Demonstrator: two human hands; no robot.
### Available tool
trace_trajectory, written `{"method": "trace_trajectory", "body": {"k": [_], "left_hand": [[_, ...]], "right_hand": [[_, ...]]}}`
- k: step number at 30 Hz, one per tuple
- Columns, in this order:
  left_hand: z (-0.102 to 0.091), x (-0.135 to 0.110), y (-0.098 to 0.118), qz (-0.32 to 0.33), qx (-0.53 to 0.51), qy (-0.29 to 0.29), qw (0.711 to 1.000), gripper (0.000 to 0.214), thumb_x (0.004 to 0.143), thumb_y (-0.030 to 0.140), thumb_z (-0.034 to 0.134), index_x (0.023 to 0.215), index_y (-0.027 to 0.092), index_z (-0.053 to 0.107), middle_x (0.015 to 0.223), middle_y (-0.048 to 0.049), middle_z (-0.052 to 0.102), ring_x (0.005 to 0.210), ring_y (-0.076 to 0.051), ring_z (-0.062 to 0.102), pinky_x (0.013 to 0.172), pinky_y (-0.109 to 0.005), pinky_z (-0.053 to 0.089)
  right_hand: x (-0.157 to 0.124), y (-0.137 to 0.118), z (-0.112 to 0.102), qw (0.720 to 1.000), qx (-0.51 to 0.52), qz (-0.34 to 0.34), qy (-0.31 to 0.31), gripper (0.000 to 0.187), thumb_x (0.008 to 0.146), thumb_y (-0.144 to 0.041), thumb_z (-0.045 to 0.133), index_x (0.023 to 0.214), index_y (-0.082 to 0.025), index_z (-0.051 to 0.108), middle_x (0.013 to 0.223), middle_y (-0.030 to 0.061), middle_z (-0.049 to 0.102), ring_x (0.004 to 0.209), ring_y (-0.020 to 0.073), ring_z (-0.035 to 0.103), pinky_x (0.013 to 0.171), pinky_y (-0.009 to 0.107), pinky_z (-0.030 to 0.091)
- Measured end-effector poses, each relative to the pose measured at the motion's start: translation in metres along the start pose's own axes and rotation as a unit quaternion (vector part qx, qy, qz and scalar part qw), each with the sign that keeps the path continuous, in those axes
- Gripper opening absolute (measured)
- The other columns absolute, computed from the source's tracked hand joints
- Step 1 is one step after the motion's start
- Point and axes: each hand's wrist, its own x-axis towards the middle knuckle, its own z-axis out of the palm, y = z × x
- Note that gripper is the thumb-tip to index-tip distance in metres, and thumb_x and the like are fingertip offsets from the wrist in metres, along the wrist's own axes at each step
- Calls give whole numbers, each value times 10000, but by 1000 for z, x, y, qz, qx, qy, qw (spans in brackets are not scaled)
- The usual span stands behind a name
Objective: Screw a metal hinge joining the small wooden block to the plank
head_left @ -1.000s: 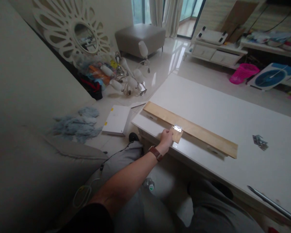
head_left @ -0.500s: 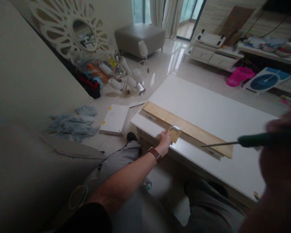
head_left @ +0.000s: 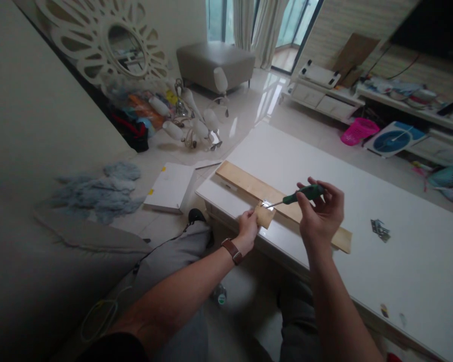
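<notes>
My left hand (head_left: 248, 229) pinches a small wooden block (head_left: 265, 218) at the near edge of the white table (head_left: 305, 151). A shiny metal hinge (head_left: 268, 204) sits at the top of that block, beside a long wooden board (head_left: 239, 179) lying on the table. My right hand (head_left: 322, 213) grips the green handle of a screwdriver (head_left: 303, 193) between thumb and fingers. The screwdriver's shaft points left and down, its tip at the hinge. Whether the tip sits in a screw is too small to tell.
Several metal hinges (head_left: 380, 230) lie in a pile on the table's right side. A white panel (head_left: 169, 188) rests on the floor left of the table, near a grey-blue fluffy heap (head_left: 98, 188). Beyond are a chandelier (head_left: 191, 128) and an ottoman (head_left: 217, 63).
My right hand has brought the screwdriver from the right, close to the camera, down and left to the hinge. My left hand still holds the block. The view has shifted slightly right.
</notes>
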Motion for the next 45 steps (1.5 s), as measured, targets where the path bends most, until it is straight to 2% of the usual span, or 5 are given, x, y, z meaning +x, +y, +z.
{"method": "trace_trajectory", "body": {"k": [9, 18, 26, 32, 45], "left_hand": [[7, -7, -3, 9, 23, 26, 999, 156, 844, 174, 590, 995, 164, 630, 1007, -82, 682, 808, -170, 606, 666, -265, 461], [10, -16, 6, 0, 16, 31, 999, 142, 854, 223, 650, 984, 183, 607, 976, -63, 663, 787, -165, 593, 654, -260, 462], [12, -19, 10, -4, 33, 37, 999, 149, 869, 142, 586, 1014, 175, 601, 994, -75, 661, 797, -158, 579, 617, -236, 435], [11, -19, 10, -5, 36, 38, 999, 197, 840, 139, 599, 1031, 183, 614, 1030, -76, 679, 834, -172, 602, 643, -246, 439], [15, -23, 16, -17, 35, 47, 998, 293, 784, 12, 505, 1003, 197, 567, 826, -12, 591, 655, -143, 497, 607, -256, 387]], "right_hand": [[-5, 6, 13, 999, 7, 8, -31, 403, 839, -201, 793, 1174, -304, 595, 1198, 33, 743, 1124, 225, 764, 916, 421, 671], [-4, 9, 10, 999, 12, 18, -40, 405, 832, -201, 804, 1166, -303, 600, 1180, 31, 746, 1126, 228, 763, 908, 418, 677], [-5, 6, 6, 997, -4, 20, -74, 404, 830, -188, 800, 1179, -291, 624, 1171, 35, 757, 1134, 219, 760, 913, 390, 668], [-5, 4, 6, 998, -5, 6, -58, 398, 840, -202, 792, 1177, -283, 597, 1162, 51, 752, 1116, 232, 766, 909, 415, 673], [-6, 7, 9, 997, 1, 4, -73, 459, 833, -176, 788, 1223, -303, 580, 1219, 48, 745, 1113, 230, 770, 913, 410, 667]]}}
